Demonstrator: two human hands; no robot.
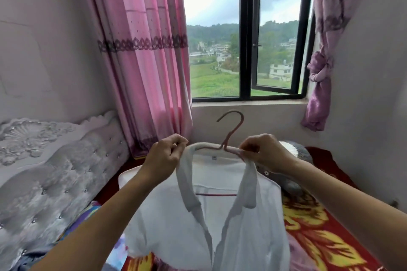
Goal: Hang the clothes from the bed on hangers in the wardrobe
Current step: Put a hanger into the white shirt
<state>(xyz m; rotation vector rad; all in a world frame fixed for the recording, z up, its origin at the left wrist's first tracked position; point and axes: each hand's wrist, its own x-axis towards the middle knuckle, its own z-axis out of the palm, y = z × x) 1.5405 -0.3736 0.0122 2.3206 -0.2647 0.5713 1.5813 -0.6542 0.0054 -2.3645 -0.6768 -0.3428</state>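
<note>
Left hand (164, 156) and right hand (266, 152) pinch white shirt (242, 237) on pink hanger (233, 130); label (213, 157) unreadable.

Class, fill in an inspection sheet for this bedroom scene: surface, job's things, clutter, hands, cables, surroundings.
Surface: bed with red-and-yellow floral cover.
Job's things: white shirt on pink hanger, held above the bed.
Clutter: grey patterned cushion; colourful cloth lower left.
Hands: left hand and right hand each pinch the shirt collar.
Cables: nothing seen.
Surroundings: grey tufted headboard, pink curtain, open window.
</note>
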